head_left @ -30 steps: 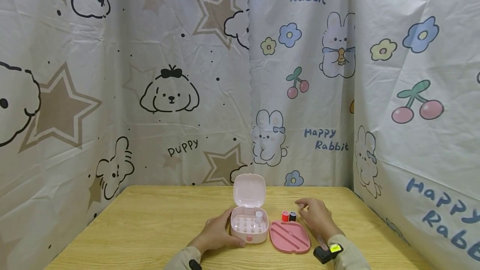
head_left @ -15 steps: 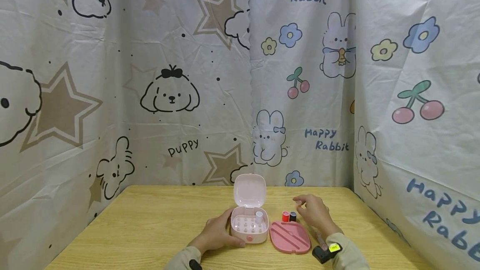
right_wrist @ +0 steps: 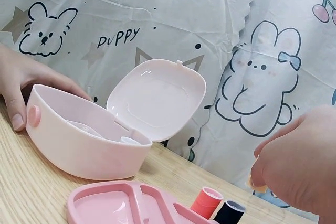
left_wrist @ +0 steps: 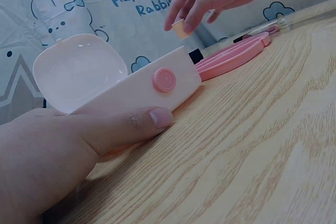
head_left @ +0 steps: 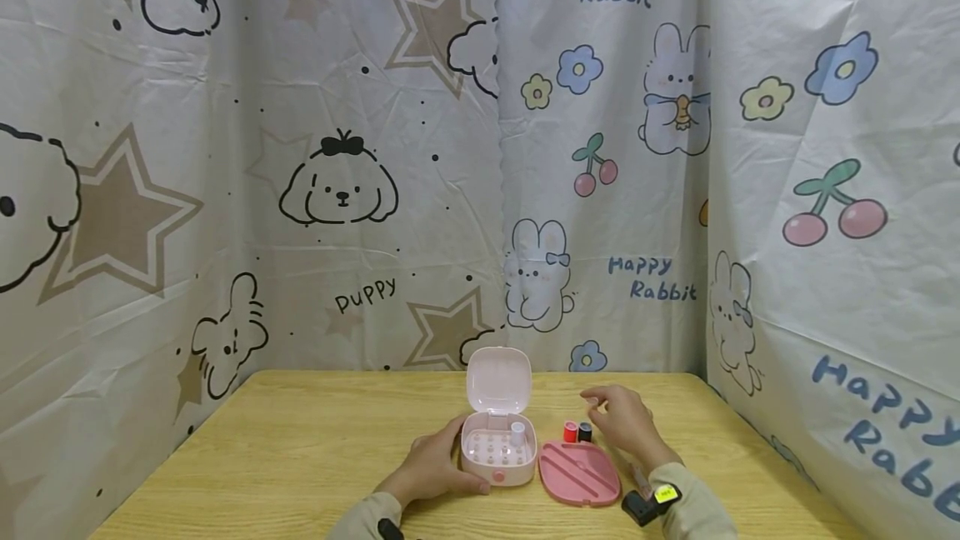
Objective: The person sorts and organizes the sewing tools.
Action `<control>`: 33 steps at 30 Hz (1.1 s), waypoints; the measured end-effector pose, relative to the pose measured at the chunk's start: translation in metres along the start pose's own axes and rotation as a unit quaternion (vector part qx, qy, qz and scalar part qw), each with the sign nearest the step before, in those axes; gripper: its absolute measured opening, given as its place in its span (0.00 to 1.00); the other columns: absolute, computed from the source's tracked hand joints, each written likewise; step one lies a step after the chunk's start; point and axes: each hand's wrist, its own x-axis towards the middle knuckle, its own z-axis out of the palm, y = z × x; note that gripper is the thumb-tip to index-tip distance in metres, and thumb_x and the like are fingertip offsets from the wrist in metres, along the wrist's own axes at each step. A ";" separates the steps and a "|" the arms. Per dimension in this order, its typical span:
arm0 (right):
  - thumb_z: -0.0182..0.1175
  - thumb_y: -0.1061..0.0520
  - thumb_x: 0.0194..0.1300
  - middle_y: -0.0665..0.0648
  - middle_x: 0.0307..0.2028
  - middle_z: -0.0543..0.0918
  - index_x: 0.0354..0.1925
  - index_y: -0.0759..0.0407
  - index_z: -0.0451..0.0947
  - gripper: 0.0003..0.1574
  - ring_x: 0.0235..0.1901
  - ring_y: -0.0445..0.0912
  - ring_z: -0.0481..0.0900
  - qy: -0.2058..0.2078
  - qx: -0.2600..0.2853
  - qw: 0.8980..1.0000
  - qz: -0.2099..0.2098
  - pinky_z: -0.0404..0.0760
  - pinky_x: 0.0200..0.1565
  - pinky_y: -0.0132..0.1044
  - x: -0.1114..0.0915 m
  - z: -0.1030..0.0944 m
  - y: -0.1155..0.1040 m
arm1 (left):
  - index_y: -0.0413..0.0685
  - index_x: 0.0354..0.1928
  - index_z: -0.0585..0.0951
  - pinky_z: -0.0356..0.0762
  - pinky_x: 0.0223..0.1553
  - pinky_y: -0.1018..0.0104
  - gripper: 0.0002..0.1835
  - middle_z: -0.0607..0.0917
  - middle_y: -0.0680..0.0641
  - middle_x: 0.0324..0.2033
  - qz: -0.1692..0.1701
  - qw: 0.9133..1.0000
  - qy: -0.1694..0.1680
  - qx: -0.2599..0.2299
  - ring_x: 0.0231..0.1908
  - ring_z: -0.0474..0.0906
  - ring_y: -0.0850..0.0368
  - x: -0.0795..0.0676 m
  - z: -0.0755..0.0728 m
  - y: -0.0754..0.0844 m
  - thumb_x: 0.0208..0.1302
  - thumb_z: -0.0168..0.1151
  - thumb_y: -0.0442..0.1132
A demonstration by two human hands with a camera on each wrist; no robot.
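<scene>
My left hand (head_left: 431,467) grips the near left side of a pale pink sewing box (head_left: 517,476), thumb along its front beside a round pink button (left_wrist: 164,80). The lid (head_left: 498,380) stands raised. Inside, a white thread spool (head_left: 518,433) sits on rows of small pegs (head_left: 491,450). Over the table to the right, my right hand (head_left: 628,425) pinches a small pale-orange thread spool (left_wrist: 181,29) between thumb and fingers. A red spool (head_left: 571,432) and a black spool (head_left: 585,432) stand side by side just left of that hand.
A pink compartment tray (head_left: 580,473) lies flat to the right of the box. A slim clear item (head_left: 641,482) lies partly under the right wrist. Printed curtains (head_left: 337,65) enclose the wooden table (head_left: 315,448) at the back and sides.
My right hand has drifted a little left and away from me, beyond the red and black spools. The left hand and the box have stayed in place.
</scene>
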 end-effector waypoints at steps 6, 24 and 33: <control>0.66 0.66 0.60 0.53 0.39 0.86 0.50 0.57 0.89 0.19 0.43 0.56 0.83 0.002 0.004 1.000 -0.008 0.82 0.36 0.52 -0.001 -0.001 -0.006 | 0.48 0.78 0.64 0.53 0.65 0.30 0.63 0.73 0.46 0.72 0.005 1.000 0.001 0.001 0.68 0.68 0.39 -0.001 -0.001 0.001 0.41 0.85 0.62; 0.68 0.65 0.61 0.52 0.39 0.86 0.50 0.57 0.89 0.18 0.42 0.54 0.83 0.002 0.023 0.999 -0.035 0.83 0.38 0.49 0.002 0.002 -0.024 | 0.49 0.77 0.65 0.58 0.63 0.35 0.63 0.76 0.48 0.69 0.026 1.000 0.008 0.012 0.66 0.72 0.41 0.000 -0.003 -0.001 0.40 0.85 0.64; 0.68 0.64 0.59 0.49 0.37 0.85 0.49 0.56 0.90 0.18 0.40 0.51 0.81 0.004 0.018 0.999 -0.043 0.81 0.36 0.47 0.004 0.007 -0.028 | 0.50 0.77 0.66 0.58 0.63 0.34 0.62 0.76 0.47 0.69 0.024 1.000 0.010 0.012 0.66 0.72 0.40 0.000 0.000 -0.002 0.40 0.84 0.64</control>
